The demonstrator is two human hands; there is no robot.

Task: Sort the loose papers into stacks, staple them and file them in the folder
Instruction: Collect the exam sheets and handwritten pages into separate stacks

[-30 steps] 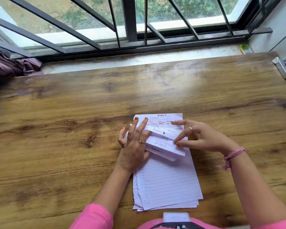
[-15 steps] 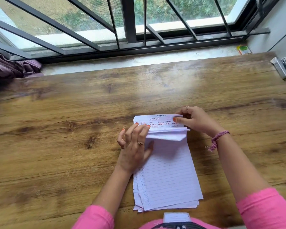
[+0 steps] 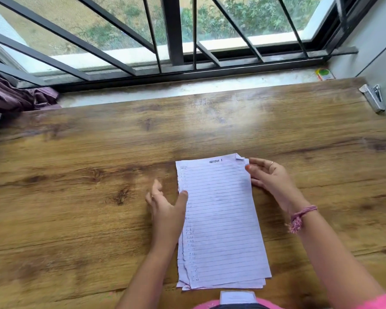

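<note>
stack of lined papers [image 3: 221, 219] flat on the wooden table [image 3: 76, 219], lower centre of the frame, top sheet headed "section 1". left hand [image 3: 167, 210] along the stack's left edge, thumb tip resting on the margin, fingers loosely spread and gripping nothing. right hand [image 3: 270, 177] at the upper right corner, fingers relaxed, fingertip touching the edge just below a small dog-ear; no clear pinch.

likely risks: lower edges fanned and uneven, so stapling now would probably miss some sheets or fix them crooked. curled corner could fold under and get caught in the staple. light one-thumb contact might let the top sheet slide while squaring up. stapler [image 3: 372, 99] far off at the upper right of the frame, well apart from the stack; a long reach could drag or scatter loose sheets.

containers: no folder visible anywhere in frame, so nothing filed as far as can be told. small packet [image 3: 324, 74] on the sill, upper right, contents unreadable.
</note>
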